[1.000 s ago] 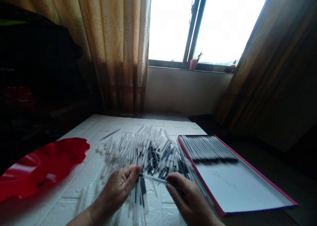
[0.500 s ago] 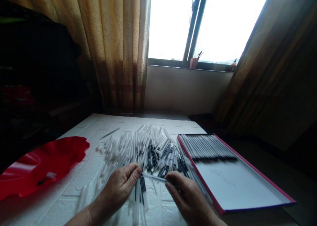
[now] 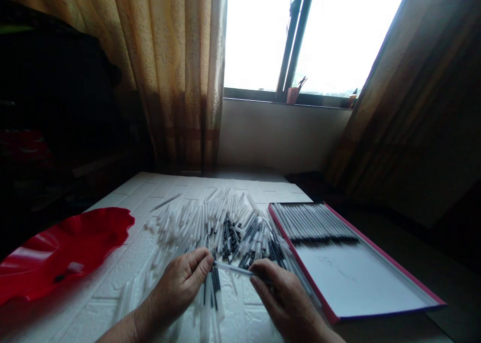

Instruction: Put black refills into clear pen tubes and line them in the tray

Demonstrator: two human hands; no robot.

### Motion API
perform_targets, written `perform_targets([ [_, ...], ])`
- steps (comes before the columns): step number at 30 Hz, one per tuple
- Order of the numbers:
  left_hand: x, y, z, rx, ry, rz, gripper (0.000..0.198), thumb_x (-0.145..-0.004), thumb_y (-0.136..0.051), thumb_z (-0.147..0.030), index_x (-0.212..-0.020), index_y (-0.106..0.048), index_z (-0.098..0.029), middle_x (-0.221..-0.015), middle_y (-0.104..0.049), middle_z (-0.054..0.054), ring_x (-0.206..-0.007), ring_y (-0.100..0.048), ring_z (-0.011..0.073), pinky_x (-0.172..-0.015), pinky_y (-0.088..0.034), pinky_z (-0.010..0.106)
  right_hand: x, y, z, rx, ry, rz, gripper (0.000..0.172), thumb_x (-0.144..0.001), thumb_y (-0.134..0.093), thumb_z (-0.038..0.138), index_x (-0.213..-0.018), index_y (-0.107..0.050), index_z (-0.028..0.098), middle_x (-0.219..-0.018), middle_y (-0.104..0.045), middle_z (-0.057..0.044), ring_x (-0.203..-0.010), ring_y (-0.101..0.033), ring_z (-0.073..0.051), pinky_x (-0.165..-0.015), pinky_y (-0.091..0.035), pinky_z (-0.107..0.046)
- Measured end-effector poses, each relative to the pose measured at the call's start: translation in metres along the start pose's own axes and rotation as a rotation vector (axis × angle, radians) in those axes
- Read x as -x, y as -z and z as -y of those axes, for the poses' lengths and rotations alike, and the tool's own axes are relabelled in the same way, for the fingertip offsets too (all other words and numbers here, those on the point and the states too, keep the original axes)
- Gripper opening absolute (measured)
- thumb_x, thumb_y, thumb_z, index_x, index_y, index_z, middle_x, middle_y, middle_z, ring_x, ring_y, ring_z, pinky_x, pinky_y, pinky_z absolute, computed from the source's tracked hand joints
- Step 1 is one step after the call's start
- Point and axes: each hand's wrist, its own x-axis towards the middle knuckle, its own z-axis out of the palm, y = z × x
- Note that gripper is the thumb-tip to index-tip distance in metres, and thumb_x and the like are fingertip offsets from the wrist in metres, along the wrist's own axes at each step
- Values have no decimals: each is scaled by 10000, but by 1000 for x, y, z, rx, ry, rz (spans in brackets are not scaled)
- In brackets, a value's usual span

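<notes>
A slim translucent pen [image 3: 233,268] is stretched level between my two hands, above the near part of the table. My left hand [image 3: 187,277] pinches its left end between thumb and forefinger. On the other end, the fingers of my right hand [image 3: 282,294] are closed, hiding that part of the pen. Just beyond my hands lies a loose heap of clear pen barrels [image 3: 199,215]. Black-ended pen parts [image 3: 230,237] are mixed into the heap's near side. More dark refills or pens [image 3: 216,283] lie beneath the held pen.
To the right, a pink-edged shallow box [image 3: 361,278] holds a neat row of pens [image 3: 315,222] at its far end. A red wavy-rimmed dish [image 3: 75,237] stands at the left with small pieces inside. The white brick-patterned table [image 3: 139,192] lies below a window [image 3: 259,37].
Both hands keep nearly the same position with the pen between them. The whole view has shifted very slightly.
</notes>
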Motion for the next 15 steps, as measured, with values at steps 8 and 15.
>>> perform_targets([
  [8, -2, -3, 12, 1, 6, 2, 549, -924, -282, -669, -614, -414, -236, -499, -371, -64, -442, -385, 128, -426, -292, 221, 2, 0, -3, 4, -2, 36, 136, -947, -463, 248, -926, -588, 199, -781, -655, -29, -670, -619, -162, -614, -465, -247],
  [15, 0, 1, 0, -23, -10, -3, 473, -927, -341, -597, -627, -406, -237, -542, -373, -60, -486, -411, 135, -449, -317, 216, 2, -1, -3, 3, 14, 15, 147, -941, -455, 253, -934, -588, 190, -774, -664, -37, -662, -630, -168, -608, -466, -257],
])
